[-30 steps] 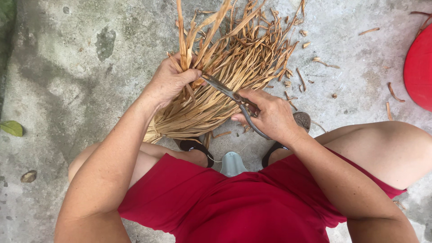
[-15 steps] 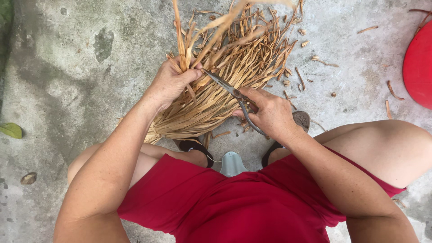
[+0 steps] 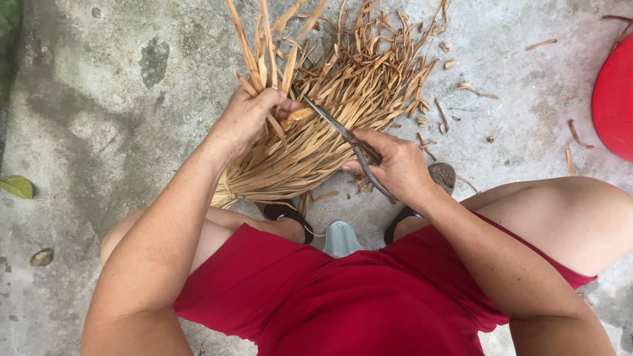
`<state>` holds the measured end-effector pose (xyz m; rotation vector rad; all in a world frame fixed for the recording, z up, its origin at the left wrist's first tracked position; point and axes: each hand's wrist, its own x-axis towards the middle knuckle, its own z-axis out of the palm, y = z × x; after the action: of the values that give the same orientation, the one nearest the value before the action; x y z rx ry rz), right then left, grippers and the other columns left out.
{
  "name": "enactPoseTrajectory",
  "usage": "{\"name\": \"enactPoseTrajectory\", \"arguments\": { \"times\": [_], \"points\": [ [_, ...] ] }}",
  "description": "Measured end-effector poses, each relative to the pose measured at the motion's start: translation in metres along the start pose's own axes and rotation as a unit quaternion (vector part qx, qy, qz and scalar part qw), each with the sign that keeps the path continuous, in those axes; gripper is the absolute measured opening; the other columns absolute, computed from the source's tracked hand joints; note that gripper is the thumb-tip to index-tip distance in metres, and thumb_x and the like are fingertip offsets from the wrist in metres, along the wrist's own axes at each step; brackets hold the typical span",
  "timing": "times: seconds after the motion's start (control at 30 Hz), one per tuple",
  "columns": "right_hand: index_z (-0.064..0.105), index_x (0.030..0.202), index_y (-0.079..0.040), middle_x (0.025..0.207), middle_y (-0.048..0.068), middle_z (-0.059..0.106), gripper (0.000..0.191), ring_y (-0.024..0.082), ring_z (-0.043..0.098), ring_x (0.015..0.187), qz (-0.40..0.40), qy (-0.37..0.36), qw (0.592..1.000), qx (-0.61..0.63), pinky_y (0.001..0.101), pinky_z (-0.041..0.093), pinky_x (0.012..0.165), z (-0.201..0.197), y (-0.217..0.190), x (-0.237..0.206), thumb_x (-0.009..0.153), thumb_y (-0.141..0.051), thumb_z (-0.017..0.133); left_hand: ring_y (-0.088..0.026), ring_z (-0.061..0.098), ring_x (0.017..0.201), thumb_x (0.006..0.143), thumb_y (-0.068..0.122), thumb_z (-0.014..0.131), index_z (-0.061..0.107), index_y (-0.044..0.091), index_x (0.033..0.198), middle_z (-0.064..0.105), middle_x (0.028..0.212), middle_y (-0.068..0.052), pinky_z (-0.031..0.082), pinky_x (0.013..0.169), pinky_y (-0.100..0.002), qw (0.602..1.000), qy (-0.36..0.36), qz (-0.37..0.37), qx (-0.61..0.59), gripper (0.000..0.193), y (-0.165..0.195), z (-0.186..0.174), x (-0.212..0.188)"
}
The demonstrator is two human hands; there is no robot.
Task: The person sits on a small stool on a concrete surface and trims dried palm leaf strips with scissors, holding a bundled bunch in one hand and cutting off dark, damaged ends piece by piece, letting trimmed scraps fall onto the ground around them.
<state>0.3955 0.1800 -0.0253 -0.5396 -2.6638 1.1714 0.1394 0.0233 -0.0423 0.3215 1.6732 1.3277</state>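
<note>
1. Straw-coloured dry leaf strips [image 3: 330, 112] make up the bundle we work on in the head view; it lies on the grey concrete floor [image 3: 99, 132], fanning out toward the far side and narrowing to a bound end at the near left, just beside our left knee.
2. We see our left hand [image 3: 247, 118] closed around a few upright strips at the far left of the bundle, fingers curled over them, thumb pressed against the leaves.
3. We hold dark metal scissors [image 3: 346, 138] in our right hand [image 3: 395, 165], fingers wrapped through and around the handles; the blades point far and left, their tips reaching the strips just beside our left thumb. We cannot tell how wide the blades stand, since they lie against the leaves.
4. We note short cut scraps [image 3: 461, 86] scattered on the floor to the right of the bundle and farther right.
5. We see a red round object [image 3: 616, 99] cut off by the right edge, well apart from the bundle.
6. We find a green leaf [image 3: 16, 186] at the left edge and a small brown scrap [image 3: 43, 257] nearer, both well apart from our hands.
7. We wear red clothing [image 3: 343, 296] that fills the near middle, and dark sandals [image 3: 287, 212] show between our knees, near the bundle's narrow end.
</note>
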Motion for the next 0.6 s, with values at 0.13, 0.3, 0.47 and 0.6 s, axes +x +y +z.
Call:
{"name": "enactPoseTrajectory", "arguments": {
  "times": [0.13, 0.3, 0.47, 0.6],
  "points": [
    [0.07, 0.126, -0.011, 0.11, 0.009, 0.076, 0.059, 0.023, 0.077, 0.088, 0.031, -0.015, 0.999, 0.024, 0.0349, 0.059, 0.075, 0.001, 0.0, 0.0, 0.078, -0.044, 0.085, -0.017, 0.07, 0.101, 0.089, 0.013, 0.07, 0.067, 0.004, 0.116, 0.071, 0.103, -0.008, 0.059, 0.093, -0.033, 0.983, -0.033, 0.006, 0.181, 0.028, 0.003, -0.003, -0.005],
    [0.071, 0.126, -0.01, 0.112, 0.011, 0.076, 0.06, 0.024, 0.076, 0.09, -0.015, 0.001, 1.0, 0.006, 0.0348, 0.059, 0.075, 0.003, -0.002, 0.002, 0.08, -0.044, 0.086, -0.013, 0.071, 0.094, 0.087, 0.017, 0.072, 0.07, 0.008, 0.12, 0.076, 0.101, -0.004, 0.057, 0.089, -0.03, 0.982, -0.053, 0.002, 0.183, 0.034, 0.008, -0.005, -0.014],
    [0.069, 0.127, -0.013, 0.099, 0.008, 0.075, 0.065, 0.02, 0.074, 0.075, 0.014, -0.027, 0.998, -0.056, 0.0364, 0.058, 0.065, 0.001, -0.003, 0.003, 0.077, -0.051, 0.084, -0.012, 0.071, 0.094, 0.088, 0.015, 0.074, 0.07, 0.006, 0.119, 0.076, 0.103, -0.004, 0.058, 0.088, -0.029, 0.988, -0.066, 0.005, 0.143, 0.033, 0.006, -0.004, -0.013],
    [0.069, 0.128, -0.015, 0.087, 0.004, 0.073, 0.062, 0.02, 0.073, 0.072, -0.003, -0.028, 0.993, -0.113, 0.0382, 0.057, 0.061, 0.0, -0.004, 0.004, 0.081, -0.053, 0.081, -0.012, 0.071, 0.095, 0.087, 0.014, 0.075, 0.07, 0.006, 0.12, 0.076, 0.103, -0.005, 0.057, 0.088, -0.027, 0.985, -0.074, 0.015, 0.157, 0.034, 0.003, -0.003, -0.012]
  ]
}}
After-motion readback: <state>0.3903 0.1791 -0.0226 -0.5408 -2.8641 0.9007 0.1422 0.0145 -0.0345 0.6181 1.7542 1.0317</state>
